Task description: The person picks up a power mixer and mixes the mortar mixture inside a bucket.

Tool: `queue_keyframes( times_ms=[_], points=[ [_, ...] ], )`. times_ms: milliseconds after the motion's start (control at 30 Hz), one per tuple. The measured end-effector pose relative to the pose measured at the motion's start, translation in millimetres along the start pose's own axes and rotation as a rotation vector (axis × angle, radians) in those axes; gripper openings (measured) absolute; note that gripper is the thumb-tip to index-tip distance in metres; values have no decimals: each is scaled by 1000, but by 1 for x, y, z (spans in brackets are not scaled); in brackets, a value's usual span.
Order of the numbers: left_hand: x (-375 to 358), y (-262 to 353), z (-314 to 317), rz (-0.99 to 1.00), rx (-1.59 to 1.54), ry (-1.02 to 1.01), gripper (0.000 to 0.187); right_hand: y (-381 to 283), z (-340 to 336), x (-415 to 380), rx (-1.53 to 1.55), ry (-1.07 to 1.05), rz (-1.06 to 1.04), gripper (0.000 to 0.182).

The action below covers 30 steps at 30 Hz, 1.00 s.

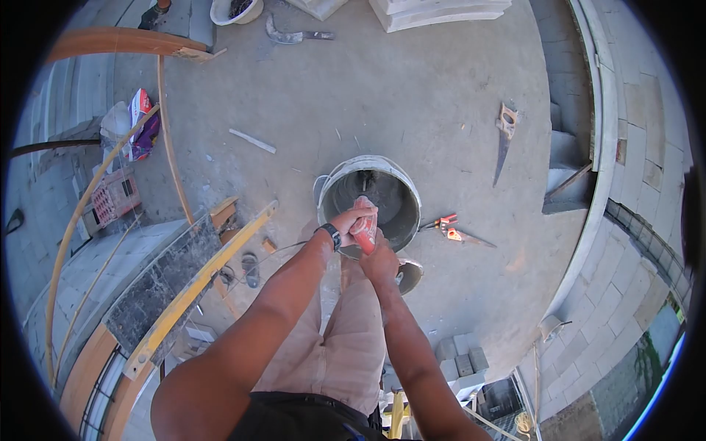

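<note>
Both my hands grip a red power mixer drill (365, 223) held upright over a grey bucket (334, 184). My left hand (351, 217), with a black watch on the wrist, wraps the upper part of the tool. My right hand (379, 259) holds it from below. The mixer's shaft (365, 181) goes down into the grey mortar inside the bucket. My legs in beige trousers stand just behind the bucket.
A hand saw (503, 140) lies on the concrete floor to the right, red-handled pliers (450, 228) beside the bucket. A trowel (290, 34) and white blocks (434, 11) lie at the back. A yellow level (198, 283) and curved block walls flank me left and right.
</note>
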<state>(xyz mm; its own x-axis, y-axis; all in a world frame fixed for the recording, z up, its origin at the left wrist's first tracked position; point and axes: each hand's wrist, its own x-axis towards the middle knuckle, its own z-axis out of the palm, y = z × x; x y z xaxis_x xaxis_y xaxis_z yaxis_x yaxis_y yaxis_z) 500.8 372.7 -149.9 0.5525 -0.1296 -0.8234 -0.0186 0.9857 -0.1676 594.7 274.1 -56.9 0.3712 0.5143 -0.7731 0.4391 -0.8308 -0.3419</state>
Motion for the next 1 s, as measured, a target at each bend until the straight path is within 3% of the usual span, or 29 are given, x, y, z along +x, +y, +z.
queue_keyframes(
  times_ms=[200,467,667,967,1000],
  points=[
    [26,-8,-2,-60,37,-16,23,9,-8,0,48,21,36,60],
    [32,-16,32,-97,115,171,19,19,-24,-3,93,6,97,52],
    [44,-27,22,-119,146,227,22,27,-29,-5,102,-16,58,51],
    [27,-57,-7,-103,31,107,17,32,-27,-21,-26,-220,126,56],
    [21,-62,-1,-120,-7,253,16,36,-24,-24,-22,-237,88,58]
  ],
)
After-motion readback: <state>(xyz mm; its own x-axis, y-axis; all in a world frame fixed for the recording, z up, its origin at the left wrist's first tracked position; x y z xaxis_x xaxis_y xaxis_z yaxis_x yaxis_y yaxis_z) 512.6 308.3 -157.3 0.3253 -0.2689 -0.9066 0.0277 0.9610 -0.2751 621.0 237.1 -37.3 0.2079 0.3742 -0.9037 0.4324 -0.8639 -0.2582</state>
